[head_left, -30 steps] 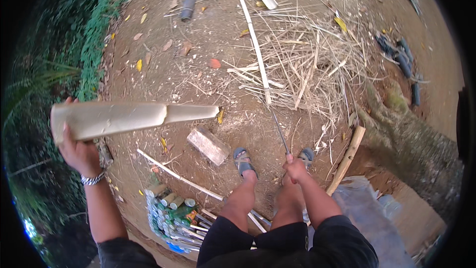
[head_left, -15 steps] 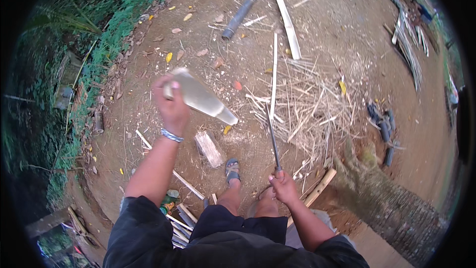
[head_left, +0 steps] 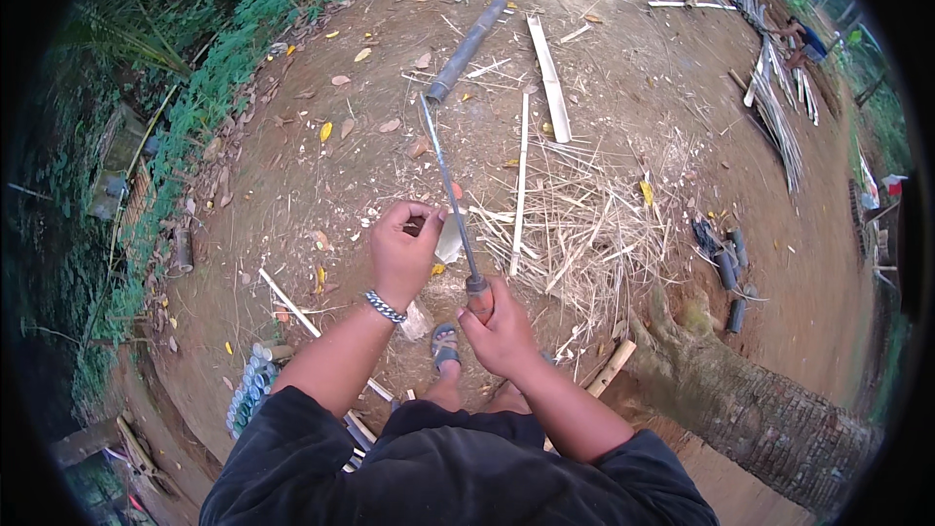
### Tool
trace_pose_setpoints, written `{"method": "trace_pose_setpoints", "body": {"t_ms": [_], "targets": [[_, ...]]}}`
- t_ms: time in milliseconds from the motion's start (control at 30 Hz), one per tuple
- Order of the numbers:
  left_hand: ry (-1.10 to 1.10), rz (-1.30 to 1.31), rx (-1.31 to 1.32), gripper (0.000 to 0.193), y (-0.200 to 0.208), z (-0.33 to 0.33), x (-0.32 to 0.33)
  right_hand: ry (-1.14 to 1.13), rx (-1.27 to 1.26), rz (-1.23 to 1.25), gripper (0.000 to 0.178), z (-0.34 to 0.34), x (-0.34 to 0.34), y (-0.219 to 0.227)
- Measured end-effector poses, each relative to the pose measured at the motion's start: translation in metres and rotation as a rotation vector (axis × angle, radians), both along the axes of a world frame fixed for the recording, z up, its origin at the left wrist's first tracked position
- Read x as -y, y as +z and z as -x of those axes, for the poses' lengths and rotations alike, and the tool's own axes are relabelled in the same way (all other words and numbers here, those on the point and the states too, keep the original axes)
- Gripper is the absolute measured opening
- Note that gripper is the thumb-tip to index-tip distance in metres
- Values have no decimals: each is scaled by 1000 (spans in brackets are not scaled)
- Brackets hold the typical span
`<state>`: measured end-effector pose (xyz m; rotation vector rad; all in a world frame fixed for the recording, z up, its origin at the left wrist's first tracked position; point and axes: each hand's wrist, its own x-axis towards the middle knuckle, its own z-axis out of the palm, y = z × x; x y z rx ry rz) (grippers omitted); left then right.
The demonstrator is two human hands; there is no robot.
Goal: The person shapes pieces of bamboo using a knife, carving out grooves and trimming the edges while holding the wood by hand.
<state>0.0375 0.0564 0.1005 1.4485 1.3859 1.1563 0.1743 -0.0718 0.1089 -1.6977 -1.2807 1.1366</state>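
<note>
Knife point(head_left: 456, 206) points forward; fingers of right hand point(head_left: 499, 333) closed around orange handle point(head_left: 481, 304). Fingers of left hand point(head_left: 401, 255) gripping pale bamboo piece point(head_left: 450, 242), partly hidden, just beside knife, above dirt ground point(head_left: 258, 175).

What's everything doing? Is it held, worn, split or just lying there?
Long knife: held by the right hand
Pale bamboo piece: at the curled left hand, partly hidden
Dark tube: lying down, looks whole
Pale trough: split open, lying down
Thin strips: loosely heaped
Bracelet: worn
Sandal: worn
</note>
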Motion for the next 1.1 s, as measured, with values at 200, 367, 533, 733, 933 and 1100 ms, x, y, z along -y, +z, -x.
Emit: {"method": "trace_pose_setpoints", "body": {"t_ms": [200,367,533,733,933,1100], "targets": [[-50,-56,4,7,-12,-4,5,-26,54,24,49,9,3,-5],[-47,-3,68,4,-15,-8,7,-41,-10,47,46,12,8,0],[-64,-25,-14,6,-16,-11,6,-83,-52,6,43,15,12,-1],[-123,-106,-104,7,-7,-16,9,-114,117,1,43,15,12,-2],[-146,-100,-82,8,-9,-21,6,-123,81,15,45,12,10,3],[-168,-176,-108,7,-11,-21,7,-123,34,21,46,11,12,9]]}}
